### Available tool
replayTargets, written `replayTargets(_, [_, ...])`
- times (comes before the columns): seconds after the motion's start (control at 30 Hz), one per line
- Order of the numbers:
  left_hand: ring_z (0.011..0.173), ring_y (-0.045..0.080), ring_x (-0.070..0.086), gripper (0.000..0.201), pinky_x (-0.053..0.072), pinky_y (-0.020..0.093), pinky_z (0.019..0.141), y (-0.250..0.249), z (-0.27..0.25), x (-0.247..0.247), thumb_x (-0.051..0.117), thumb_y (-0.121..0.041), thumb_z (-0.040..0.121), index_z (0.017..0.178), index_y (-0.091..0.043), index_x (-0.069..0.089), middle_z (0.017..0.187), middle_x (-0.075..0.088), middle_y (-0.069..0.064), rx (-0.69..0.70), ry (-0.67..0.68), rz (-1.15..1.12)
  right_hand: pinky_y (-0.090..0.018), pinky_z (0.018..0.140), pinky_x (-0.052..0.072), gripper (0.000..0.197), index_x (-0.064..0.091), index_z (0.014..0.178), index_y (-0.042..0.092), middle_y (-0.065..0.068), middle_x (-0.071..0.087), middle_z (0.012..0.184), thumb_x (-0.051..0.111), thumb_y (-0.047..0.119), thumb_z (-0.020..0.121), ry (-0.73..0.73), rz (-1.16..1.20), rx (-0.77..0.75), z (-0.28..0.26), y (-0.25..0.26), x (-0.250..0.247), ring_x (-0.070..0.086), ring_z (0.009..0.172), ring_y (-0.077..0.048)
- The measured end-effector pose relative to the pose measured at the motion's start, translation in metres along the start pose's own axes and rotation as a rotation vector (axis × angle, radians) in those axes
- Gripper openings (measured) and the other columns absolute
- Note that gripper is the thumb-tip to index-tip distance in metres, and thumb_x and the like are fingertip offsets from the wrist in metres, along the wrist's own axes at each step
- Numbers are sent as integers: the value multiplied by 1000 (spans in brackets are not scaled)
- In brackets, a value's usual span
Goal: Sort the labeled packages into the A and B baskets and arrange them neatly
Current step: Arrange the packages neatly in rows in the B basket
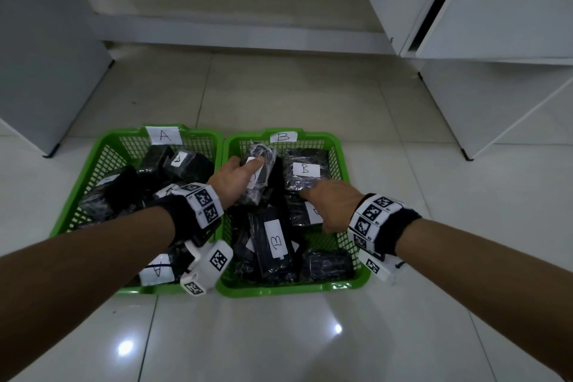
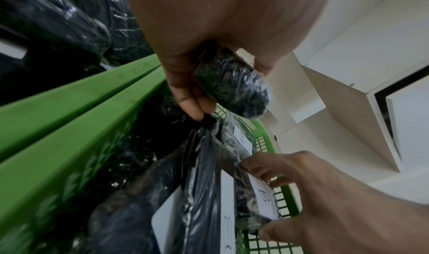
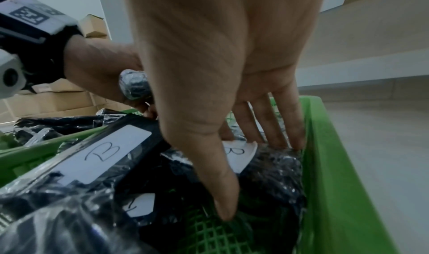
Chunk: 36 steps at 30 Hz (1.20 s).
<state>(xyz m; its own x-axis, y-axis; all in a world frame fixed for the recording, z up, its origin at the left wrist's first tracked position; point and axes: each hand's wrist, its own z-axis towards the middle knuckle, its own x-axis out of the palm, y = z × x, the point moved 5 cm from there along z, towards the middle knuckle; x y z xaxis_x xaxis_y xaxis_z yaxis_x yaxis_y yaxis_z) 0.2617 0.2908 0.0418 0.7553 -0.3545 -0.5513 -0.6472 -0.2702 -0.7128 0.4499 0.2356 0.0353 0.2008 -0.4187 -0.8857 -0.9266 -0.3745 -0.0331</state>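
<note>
Two green baskets stand side by side on the floor: basket A point(image 1: 102, 149) on the left, basket B point(image 1: 310, 286) on the right, each with a paper letter tag on its far rim. Both hold several black wrapped packages with white labels. My left hand point(image 1: 235, 178) grips a black wrapped package point(image 1: 262, 153) over the back left of basket B; it also shows as the held package point(image 2: 234, 87). My right hand point(image 1: 333, 208) reaches into the middle right of basket B. Its fingers and thumb span a package labelled B point(image 3: 274, 166), and the thumb tip reaches the basket floor.
A B package point(image 1: 305, 169) lies at the back right of basket B, a long one point(image 1: 274, 242) at the centre, another point(image 1: 325, 263) at the front right. White cabinets point(image 1: 496, 9) stand to the right, a grey unit point(image 1: 40, 56) to the left. Glossy tiled floor point(image 1: 279, 96) surrounds the baskets.
</note>
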Motion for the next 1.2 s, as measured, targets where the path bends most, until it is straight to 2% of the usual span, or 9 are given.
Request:
replayTargets(0.17, [144,28,32,76,26,35,112,1,2,0,43,-61,96,150,-8,35,159,31,10,-3,7,2,-31,65,48,37,68,96,8,-8,61,93,87,16,65,-3,-28,11,5,1,-4,67,90,-28])
replayTargets(0.3, [144,27,32,79,25,37,113,6,5,0,43,-63,95,152,-10,33,159,32,9,-5,18,-15,-39,86,52,91,56,126,9,-11,45,128,99,39,51,-5,-29,54,7,-6,-4,52,116,-29])
replayTargets(0.43, [142,27,34,78,27,37,111,9,8,1,45,-63,94,150,-10,36,157,34,9,-9,24,-44,-51,116,37,144,13,159,19,-13,2,164,99,47,46,39,16,77,12,-18,-5,9,152,-37])
replayTargets(0.5, [140,28,37,75,29,34,105,9,9,2,45,-62,94,148,-9,39,155,36,9,-3,15,-46,-57,121,25,155,-7,161,34,-4,-24,166,100,42,48,148,64,68,20,-19,1,-15,155,-32])
replayTargets(0.57, [139,28,38,74,30,34,102,10,8,3,46,-62,95,146,-9,41,154,38,10,-6,14,-50,-62,120,25,157,-10,158,44,0,-29,165,101,42,46,205,83,55,28,-20,4,-18,154,-30])
replayTargets(0.73, [141,27,37,89,29,40,114,14,9,1,45,-74,86,150,-13,37,157,35,7,-13,35,-76,-55,118,33,137,13,158,46,2,-11,169,97,53,49,124,50,-5,29,-25,-1,0,155,-31])
replayTargets(0.87, [144,27,32,83,26,40,116,14,10,3,47,-67,91,152,-12,33,159,31,7,-13,23,-87,-51,111,40,126,9,160,41,-5,-6,169,89,54,63,59,-40,-31,24,-22,5,6,154,-32])
replayTargets(1.03, [140,28,38,77,29,38,112,12,10,3,47,-64,93,148,-10,39,155,37,9,-1,22,-62,-44,110,42,139,19,159,31,-4,26,153,94,60,46,11,-8,-40,15,-19,-3,28,139,-25])
replayTargets(1.2, [143,26,34,79,26,39,116,13,11,3,47,-64,93,150,-10,36,157,34,8,-6,21,-73,-39,93,54,90,54,136,17,-4,61,129,94,44,61,87,58,0,14,-17,1,60,115,-25])
